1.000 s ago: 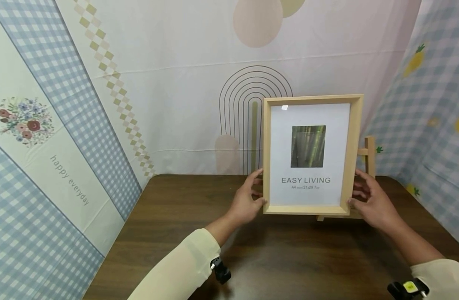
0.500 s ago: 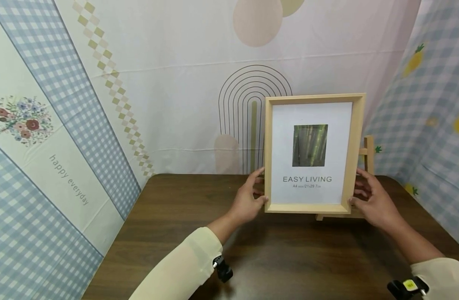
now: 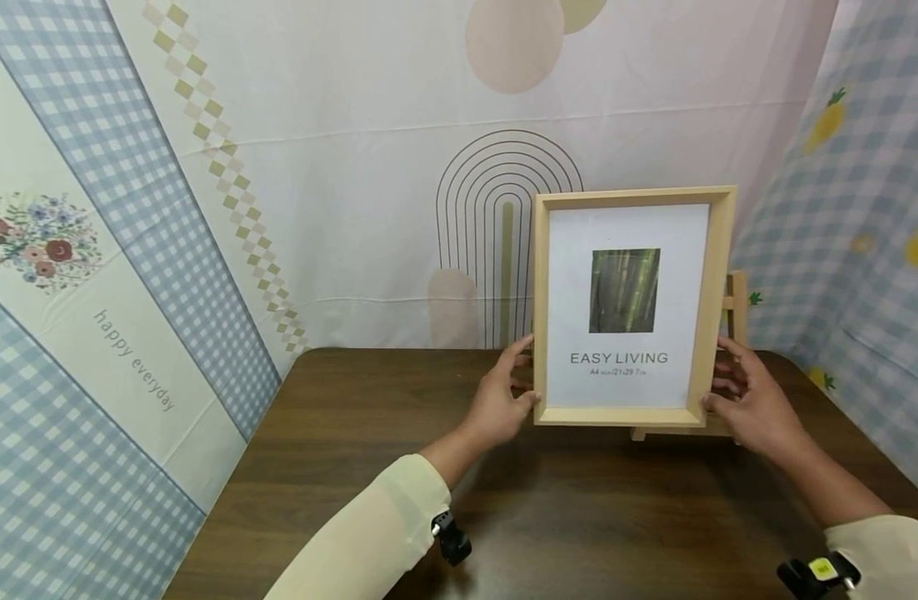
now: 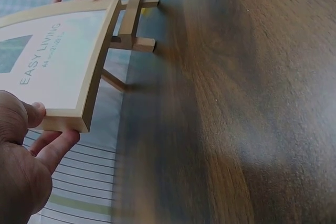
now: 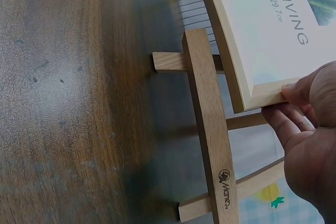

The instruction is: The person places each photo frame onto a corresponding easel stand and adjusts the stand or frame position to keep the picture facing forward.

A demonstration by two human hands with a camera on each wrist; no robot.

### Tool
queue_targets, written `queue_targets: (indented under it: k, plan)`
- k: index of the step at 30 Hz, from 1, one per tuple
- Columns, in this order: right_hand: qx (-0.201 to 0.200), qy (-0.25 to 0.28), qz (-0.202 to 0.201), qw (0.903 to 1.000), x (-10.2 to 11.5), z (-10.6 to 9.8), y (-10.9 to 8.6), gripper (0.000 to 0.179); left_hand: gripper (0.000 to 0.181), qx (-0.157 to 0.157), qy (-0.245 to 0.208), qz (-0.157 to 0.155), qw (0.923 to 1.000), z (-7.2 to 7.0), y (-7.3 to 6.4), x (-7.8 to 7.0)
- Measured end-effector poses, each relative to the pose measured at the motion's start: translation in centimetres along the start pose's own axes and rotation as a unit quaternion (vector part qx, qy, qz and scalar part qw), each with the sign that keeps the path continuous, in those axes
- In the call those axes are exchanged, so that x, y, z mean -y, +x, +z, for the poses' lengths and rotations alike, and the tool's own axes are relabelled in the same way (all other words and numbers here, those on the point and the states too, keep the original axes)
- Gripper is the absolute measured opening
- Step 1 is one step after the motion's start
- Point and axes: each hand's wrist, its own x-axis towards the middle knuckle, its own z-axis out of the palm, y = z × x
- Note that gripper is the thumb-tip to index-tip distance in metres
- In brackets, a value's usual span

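Note:
A light-wood picture frame (image 3: 631,416) stands upright in the head view, with a white sheet reading EASY LIVING and a small bamboo photo behind its front. My left hand (image 3: 500,400) grips its left side near the lower corner, thumb in front and fingers behind. On the opposite side my right hand (image 3: 755,408) holds the lower right edge the same way. Behind the frame is a small wooden easel (image 5: 207,124), mostly hidden in the head view. In the right wrist view the frame's bottom edge shows close by the easel's ledge bar, with a gap between them.
The easel stands on a dark brown wooden table (image 3: 369,400) toward its back right. A patterned cloth backdrop (image 3: 354,208) rises behind the table, with checked cloth (image 3: 879,317) along the right side.
Both hands have shifted the picture frame slightly to the right, over the easel. The grip of each hand stays the same.

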Motion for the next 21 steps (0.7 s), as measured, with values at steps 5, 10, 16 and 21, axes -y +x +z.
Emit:
queue_targets:
  k: [5,10,16,21]
  plan:
    - [0.006,0.000,0.002,1.0000,-0.4,-0.4,0.5,0.089,0.090,-0.004,0.009,0.001,0.9999,0.3,0.5,-0.2]
    - [0.007,0.000,0.000,1.0000,-0.8,-0.5,1.0,0.089,0.090,-0.006,0.019,0.005,0.9998,0.5,0.9,-0.1]
    - [0.008,0.003,-0.010,0.9999,-1.4,-0.8,1.4,0.087,0.089,-0.003,0.024,0.016,0.9996,0.8,1.2,-0.1]
    - [0.008,0.011,-0.011,0.9999,-2.0,-1.0,1.8,0.086,0.089,-0.008,0.024,0.012,0.9996,1.2,1.7,-0.2]
